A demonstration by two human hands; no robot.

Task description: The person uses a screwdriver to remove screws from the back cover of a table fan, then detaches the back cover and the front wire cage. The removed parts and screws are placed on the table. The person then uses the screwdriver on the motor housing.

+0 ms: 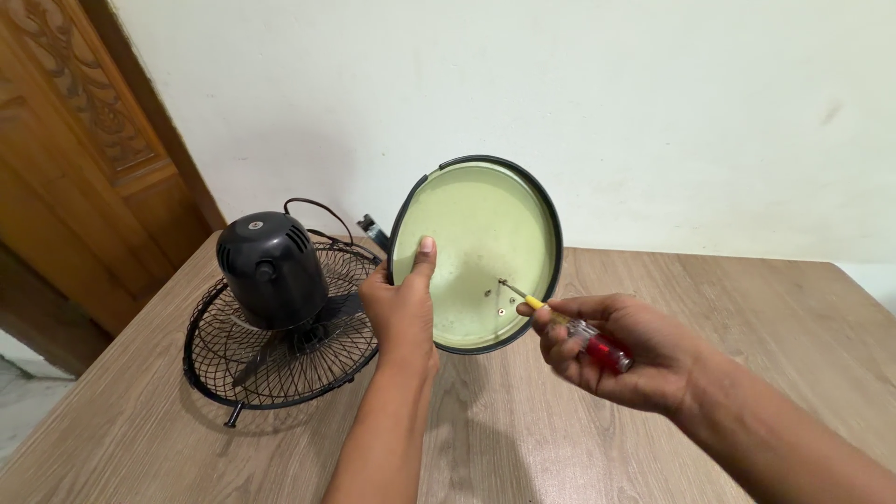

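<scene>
Screwdriver (569, 329) tip at screw hole of round base plate (476, 252).
Left hand (403, 313) fingers gripping plate rim; right hand (621, 350) fingers pinching screwdriver; needs steady seating, then turning.

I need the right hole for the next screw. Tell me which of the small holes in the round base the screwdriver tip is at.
The uppermost hole: the screwdriver tip meets it, while the other two sit lower on the green base.

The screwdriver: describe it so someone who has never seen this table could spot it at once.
Start at the wooden table and find the round pale-green base plate with a black rim, held upright by the left hand. To its right, the right hand holds the screwdriver, its tip at the plate's screw holes. It is the only slim tool, with a clear, yellow and red handle.
</scene>
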